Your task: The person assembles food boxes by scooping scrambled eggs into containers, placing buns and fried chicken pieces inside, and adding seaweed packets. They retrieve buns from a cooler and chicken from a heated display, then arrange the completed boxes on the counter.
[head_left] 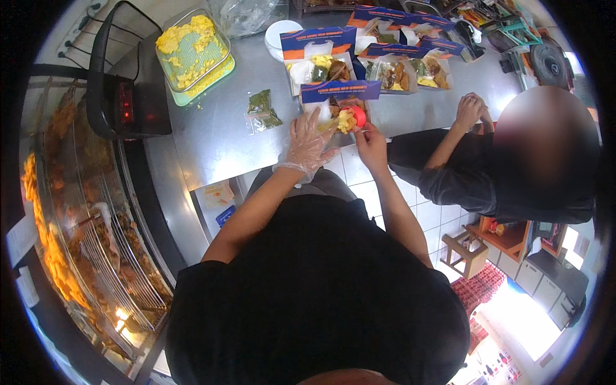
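Steel makes up the surface (212, 138), which carries five open meal boxes with blue lids, one clear tub of yellow food (192, 51) at its far left corner, and one small green packet (262, 110) lying alone mid-surface. At the near edge sits the nearest box (338, 96). Over it a small red cup (357, 116) heaped with yellow food is pinched in the right hand (371, 146), its grip closed on the cup's near side. Beside it, the gloved left hand (308, 144) rests with fingers spread wide, grasping nothing, touching the box's left edge.
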Demonstrator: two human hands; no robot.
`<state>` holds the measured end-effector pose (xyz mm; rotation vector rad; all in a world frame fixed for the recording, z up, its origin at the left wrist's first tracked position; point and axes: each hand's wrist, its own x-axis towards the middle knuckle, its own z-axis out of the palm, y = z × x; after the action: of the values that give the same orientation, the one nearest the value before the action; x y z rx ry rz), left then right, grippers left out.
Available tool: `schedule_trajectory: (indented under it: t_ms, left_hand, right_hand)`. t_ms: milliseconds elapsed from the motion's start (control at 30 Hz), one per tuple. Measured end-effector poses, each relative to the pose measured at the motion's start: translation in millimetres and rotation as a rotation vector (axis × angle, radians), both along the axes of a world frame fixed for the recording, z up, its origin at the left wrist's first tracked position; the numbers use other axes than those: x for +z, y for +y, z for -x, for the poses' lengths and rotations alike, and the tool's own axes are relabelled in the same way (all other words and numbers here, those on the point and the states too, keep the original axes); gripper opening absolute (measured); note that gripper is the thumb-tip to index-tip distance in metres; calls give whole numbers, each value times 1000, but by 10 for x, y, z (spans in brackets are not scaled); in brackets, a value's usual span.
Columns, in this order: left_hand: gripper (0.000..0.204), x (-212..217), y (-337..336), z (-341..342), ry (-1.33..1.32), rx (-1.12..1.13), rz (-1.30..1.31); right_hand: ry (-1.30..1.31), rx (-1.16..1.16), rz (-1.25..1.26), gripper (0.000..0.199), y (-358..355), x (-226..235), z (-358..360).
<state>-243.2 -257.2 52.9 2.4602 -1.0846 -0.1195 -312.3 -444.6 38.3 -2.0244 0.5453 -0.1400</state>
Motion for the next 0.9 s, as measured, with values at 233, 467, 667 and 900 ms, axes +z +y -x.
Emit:
schedule_trajectory:
  t_ms: [233,467,667,900]
  left_hand:
    - [58,-16,-119,44,23,16,-21]
    - [34,-7,-68,-132,19,3,160]
    - [22,165,514,-395,77,-90,410]
    - [14,191,1628,-551,298,285,519]
  right_hand:
    - [174,-265,-942,31,-142,131,-21]
    - [218,-303,-728,27,-35,241,-58]
    - [178,-296,-1042,23,8,452,35]
    - [457,-21,-1128,23,927,741,-350]
